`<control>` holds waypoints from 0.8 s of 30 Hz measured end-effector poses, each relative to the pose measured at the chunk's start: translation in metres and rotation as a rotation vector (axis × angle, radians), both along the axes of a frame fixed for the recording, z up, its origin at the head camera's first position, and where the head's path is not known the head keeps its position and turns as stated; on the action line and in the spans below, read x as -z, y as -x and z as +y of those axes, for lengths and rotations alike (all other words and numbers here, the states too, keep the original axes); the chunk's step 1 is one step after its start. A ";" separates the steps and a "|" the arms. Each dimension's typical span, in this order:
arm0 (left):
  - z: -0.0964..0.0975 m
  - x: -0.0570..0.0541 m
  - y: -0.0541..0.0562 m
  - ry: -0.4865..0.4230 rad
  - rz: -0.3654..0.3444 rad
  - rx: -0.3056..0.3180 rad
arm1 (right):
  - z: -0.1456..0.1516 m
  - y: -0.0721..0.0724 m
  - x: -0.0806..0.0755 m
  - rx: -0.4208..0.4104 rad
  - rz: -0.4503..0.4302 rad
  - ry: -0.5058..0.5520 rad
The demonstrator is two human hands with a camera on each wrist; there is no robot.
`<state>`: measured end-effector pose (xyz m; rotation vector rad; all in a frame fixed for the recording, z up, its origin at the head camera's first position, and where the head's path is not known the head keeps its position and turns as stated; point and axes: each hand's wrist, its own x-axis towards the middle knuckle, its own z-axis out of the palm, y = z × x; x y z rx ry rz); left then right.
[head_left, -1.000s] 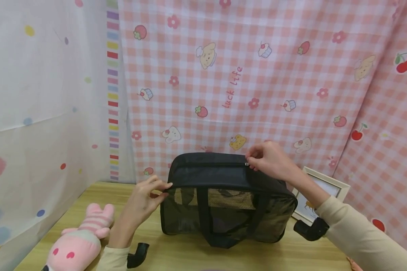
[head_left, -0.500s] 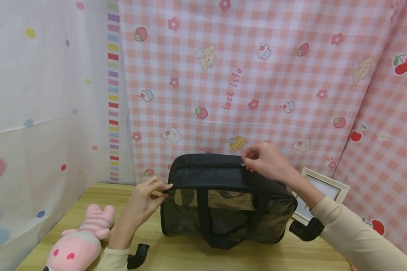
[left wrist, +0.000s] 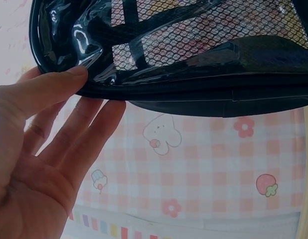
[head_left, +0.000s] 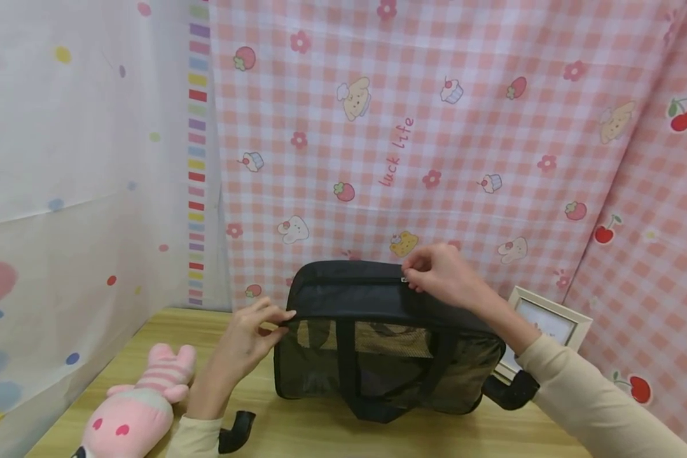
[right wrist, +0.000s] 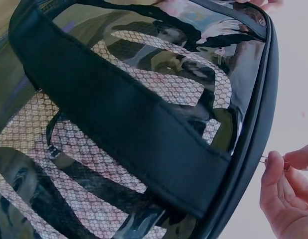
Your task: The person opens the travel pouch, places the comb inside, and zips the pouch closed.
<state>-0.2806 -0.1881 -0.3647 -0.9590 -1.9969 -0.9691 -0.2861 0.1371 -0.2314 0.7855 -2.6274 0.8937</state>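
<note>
Since a second ago, the right hand (head_left: 443, 273) and the zip pull (head_left: 404, 280) have slid slightly left along the top of the bag (head_left: 386, 331). We see the bag upright at the lower centre of the head view, the zip pull near the middle of its top. We judge the zip (head_left: 357, 280) part-run, the stretch on the left remaining, though we cannot tell whether it is opening or closing. We count one bag, with one zip pull and one handle (head_left: 346, 366) showing, and, on the tabletop (head_left: 298, 436), one toy (head_left: 140, 404) at lower left and one photo frame (head_left: 579, 326) at lower right. In the left wrist view, the left hand (left wrist: 44, 172) pinches the bag's edge at upper left, thumb against fingers. In the right wrist view, we find the right hand's fingers pinching the zip pull at lower right.
</note>
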 end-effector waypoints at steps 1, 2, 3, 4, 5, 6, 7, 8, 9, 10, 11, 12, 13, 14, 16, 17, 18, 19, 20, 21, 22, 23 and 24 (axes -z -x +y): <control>0.000 0.000 0.000 0.000 0.000 0.002 | -0.001 0.000 0.000 0.000 -0.001 -0.001; 0.000 0.000 0.000 0.000 -0.001 0.003 | -0.002 0.001 0.000 -0.001 -0.002 -0.001; 0.000 0.000 0.000 0.000 -0.001 0.003 | -0.003 0.001 0.001 -0.003 -0.002 -0.003; 0.000 0.000 0.000 0.000 0.000 0.003 | -0.004 0.001 0.001 -0.004 -0.002 -0.005; 0.000 0.001 0.000 0.000 0.000 0.002 | -0.005 0.001 0.001 -0.005 -0.001 -0.009; 0.000 0.001 0.000 -0.002 0.001 0.003 | -0.006 0.002 0.001 -0.007 -0.002 -0.009; 0.000 0.001 0.000 -0.003 0.002 0.002 | -0.007 0.002 0.001 -0.009 -0.003 -0.012; 0.000 0.001 0.000 -0.004 0.004 0.001 | -0.008 0.002 0.000 -0.009 -0.003 -0.012; 0.000 0.000 0.000 -0.005 0.006 0.000 | -0.009 0.002 0.000 -0.009 -0.004 -0.015; -0.001 0.000 0.000 -0.005 0.007 0.001 | -0.010 0.002 0.000 -0.007 -0.002 -0.018; -0.001 0.000 0.000 -0.006 0.007 0.001 | -0.011 0.001 0.000 -0.008 0.000 -0.021; -0.001 -0.001 0.000 -0.006 0.008 0.000 | -0.012 0.001 0.000 -0.004 -0.001 -0.023; -0.001 -0.001 0.000 -0.005 0.008 0.001 | -0.014 0.001 0.000 -0.003 0.000 -0.024; -0.001 -0.001 0.000 -0.004 0.007 0.002 | -0.015 0.001 0.000 0.000 0.000 -0.025; -0.002 -0.002 0.000 -0.005 0.006 0.005 | -0.017 0.001 0.000 -0.003 0.002 -0.027; -0.002 -0.002 0.000 -0.005 0.006 0.006 | -0.018 0.001 0.001 -0.007 0.002 -0.027; -0.002 -0.003 -0.001 -0.004 0.005 0.006 | -0.019 0.001 0.001 -0.007 0.003 -0.027; -0.002 -0.003 -0.001 -0.004 0.003 0.009 | -0.020 0.002 0.001 -0.011 0.008 -0.028; -0.002 -0.003 -0.001 -0.003 0.001 0.008 | -0.021 0.002 0.002 -0.014 0.013 -0.031; -0.002 -0.003 -0.001 -0.003 0.000 0.008 | -0.023 0.002 0.002 -0.018 0.016 -0.032; -0.002 -0.003 -0.001 -0.002 -0.002 0.008 | -0.023 0.002 0.002 -0.020 0.021 -0.035; -0.002 -0.003 -0.001 -0.002 -0.006 0.006 | -0.024 0.003 0.003 -0.016 0.021 -0.038; -0.002 -0.003 -0.001 -0.002 -0.009 0.004 | -0.025 0.003 0.003 -0.014 0.023 -0.040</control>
